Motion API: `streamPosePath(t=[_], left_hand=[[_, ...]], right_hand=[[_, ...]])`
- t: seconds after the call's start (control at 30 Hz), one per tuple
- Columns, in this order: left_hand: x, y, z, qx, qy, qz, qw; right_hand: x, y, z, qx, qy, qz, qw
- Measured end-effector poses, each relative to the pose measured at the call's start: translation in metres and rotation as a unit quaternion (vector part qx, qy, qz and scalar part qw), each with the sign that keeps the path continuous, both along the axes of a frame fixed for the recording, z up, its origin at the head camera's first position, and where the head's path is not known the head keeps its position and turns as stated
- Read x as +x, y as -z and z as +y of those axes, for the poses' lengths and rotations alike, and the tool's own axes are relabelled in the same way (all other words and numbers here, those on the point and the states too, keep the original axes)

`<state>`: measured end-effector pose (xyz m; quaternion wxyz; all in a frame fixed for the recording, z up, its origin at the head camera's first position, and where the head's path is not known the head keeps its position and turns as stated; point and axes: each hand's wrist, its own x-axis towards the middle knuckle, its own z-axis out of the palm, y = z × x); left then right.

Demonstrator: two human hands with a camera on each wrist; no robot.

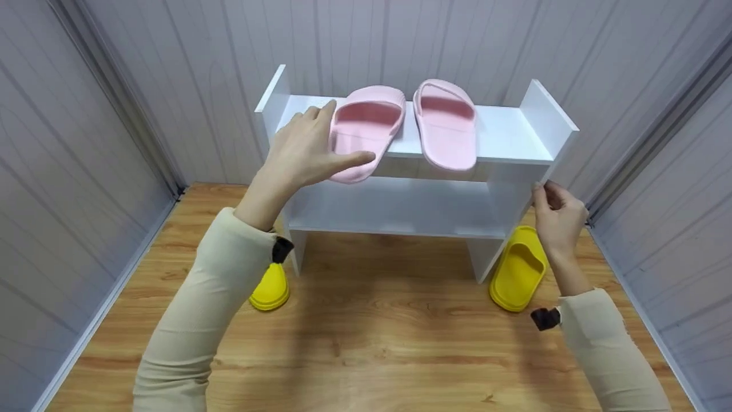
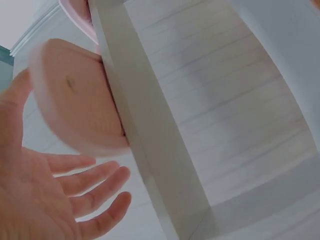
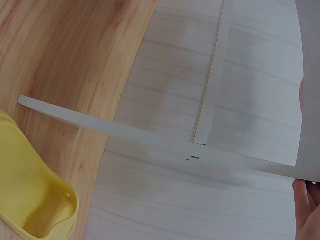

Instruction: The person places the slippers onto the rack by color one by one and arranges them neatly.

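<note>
The left hand (image 1: 303,150) is released, thumb and fingers spread wide beside the left slipper (image 1: 361,143); whether skin meets it, I cannot tell. That slipper and the right slipper (image 1: 449,129) are smooth, matte pink, with rounded toe bands and oval soles, side by side on the rack's top shelf, their heels jutting past its front edge. The right hand (image 1: 560,220) pinches the front edge of the rack (image 1: 389,206) at its right panel, thumb against bent fingers. The rack is flat white board, square-cornered, with two shelves between upright sides. On the glossy, wood-grained floor (image 1: 372,343) a plump yellow clog (image 1: 516,276) sits near each side, the left one partly hidden by the ribbed cream sleeve (image 1: 189,337). Behind, the pale wall (image 1: 457,40) has vertical grooves.
</note>
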<state>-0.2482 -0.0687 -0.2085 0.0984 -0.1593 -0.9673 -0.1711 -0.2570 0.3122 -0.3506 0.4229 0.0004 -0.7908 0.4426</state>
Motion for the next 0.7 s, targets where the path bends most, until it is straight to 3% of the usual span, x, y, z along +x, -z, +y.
streamPosePath(t=[0.17, 0.33, 0.53, 0.7], left_hand=[[0.011, 0.004, -0.018, 0.005, 0.033, -0.020, 0.9992], [0.015, 0.013, -0.026, 0.054, 0.058, -0.025, 0.9965], [0.017, 0.024, -0.024, 0.109, 0.058, -0.018, 0.9922], [0.017, 0.030, -0.016, 0.118, 0.037, 0.009, 0.9923]], right_hand=[[0.001, -0.001, 0.000, 0.001, -0.002, 0.005, 1.0000], [0.001, -0.002, 0.000, 0.003, 0.002, 0.000, 1.0000], [0.010, -0.009, -0.009, 0.009, -0.007, 0.004, 0.9999], [0.019, -0.019, -0.017, -0.006, -0.015, -0.001, 0.9999]])
